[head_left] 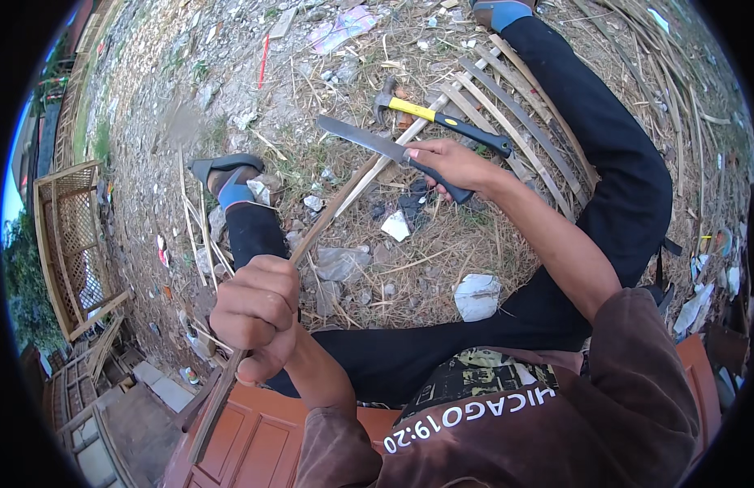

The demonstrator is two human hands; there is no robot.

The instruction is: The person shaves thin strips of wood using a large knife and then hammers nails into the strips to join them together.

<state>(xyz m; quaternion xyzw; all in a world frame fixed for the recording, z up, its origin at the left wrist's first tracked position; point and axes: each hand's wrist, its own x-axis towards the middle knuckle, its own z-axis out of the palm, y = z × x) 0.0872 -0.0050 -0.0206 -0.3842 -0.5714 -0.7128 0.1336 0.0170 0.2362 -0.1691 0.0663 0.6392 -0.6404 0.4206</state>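
My left hand (259, 313) is closed in a fist around a long, thin wooden strip (332, 210). The strip slants from the lower left up toward the middle of the view. In my right hand (456, 167) is the black handle of a machete (356, 136), its flat grey blade pointing to the upper left. The blade lies across the far end of the strip; whether they touch I cannot tell. Just beyond the blade, a claw hammer (430, 114) with a yellow and black handle rests on a pale slat.
Several wooden slats (523, 122) lie beside my right leg. White stone pieces (477, 297) and dry grass cover the ground between my legs. A reddish-brown panelled door (255, 431) is beneath me. A lattice frame (72, 244) stands at the far left.
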